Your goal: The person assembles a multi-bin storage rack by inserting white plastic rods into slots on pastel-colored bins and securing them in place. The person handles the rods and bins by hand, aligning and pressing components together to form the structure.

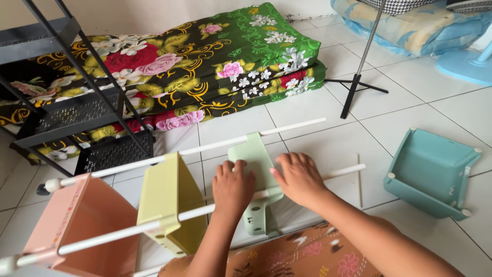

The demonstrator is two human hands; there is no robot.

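A plastic shelf rack lies on its side on the white tiled floor. Long white rods (215, 146) run through a pink tray (82, 225), a yellow-green tray (166, 195) and a pale green tray (252, 154). My left hand (233, 185) presses flat on the pale green tray, over the near rod. My right hand (299, 177) rests on the same tray's right side, fingers spread along its edge. Neither hand wraps around anything.
A loose teal tray (433, 172) lies upside down at the right. A thin white stick (359, 179) lies beside it. A black metal rack (77, 118) stands at the left before a folded floral mattress (205, 61). A black tripod stand (357, 84) and a blue fan base (466, 64) are behind.
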